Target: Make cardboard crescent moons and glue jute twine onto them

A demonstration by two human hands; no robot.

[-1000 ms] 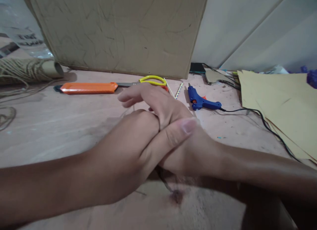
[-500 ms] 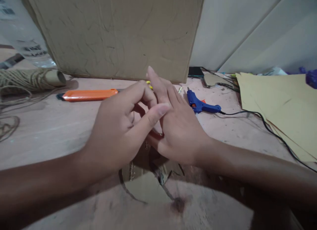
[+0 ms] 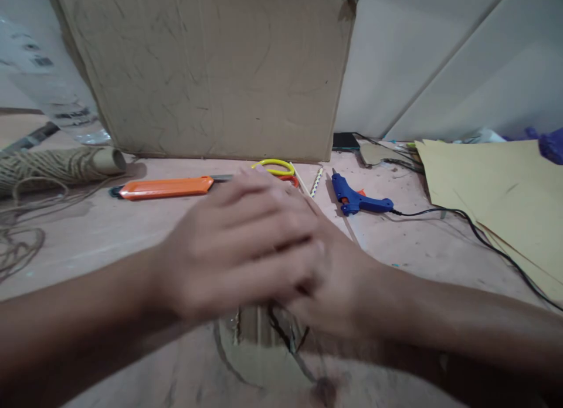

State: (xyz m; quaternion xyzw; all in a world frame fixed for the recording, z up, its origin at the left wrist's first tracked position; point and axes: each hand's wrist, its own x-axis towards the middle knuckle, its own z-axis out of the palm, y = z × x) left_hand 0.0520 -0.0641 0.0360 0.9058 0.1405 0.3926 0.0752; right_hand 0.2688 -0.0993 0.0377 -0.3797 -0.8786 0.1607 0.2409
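My left hand (image 3: 246, 244) lies across my right hand (image 3: 343, 273), its fingers curled over the back of it and smeared by motion. Most of the right hand's fingers are hidden beneath. Below both hands a cut cardboard piece (image 3: 268, 361) with dark curved lines and a rough torn edge rests on the table, its upper part covered by the hands. Just beyond the fingertips are yellow-handled scissors (image 3: 281, 166), partly hidden. An orange box cutter (image 3: 167, 188) lies to the left of them, and a blue glue gun (image 3: 358, 194) lies to the right.
A large cardboard sheet (image 3: 211, 74) stands upright at the back. On the left are a roll of twine (image 3: 57, 167) with loose strands and a clear plastic bottle (image 3: 65, 97). Tan paper sheets (image 3: 484, 191) lie at right, with the glue gun's black cord (image 3: 488, 238) crossing them.
My left hand has gone from thumb and fingers pinching at my right hand to its fingers folded over it. The scissors' yellow handle shows more. The view has tilted slightly upward.
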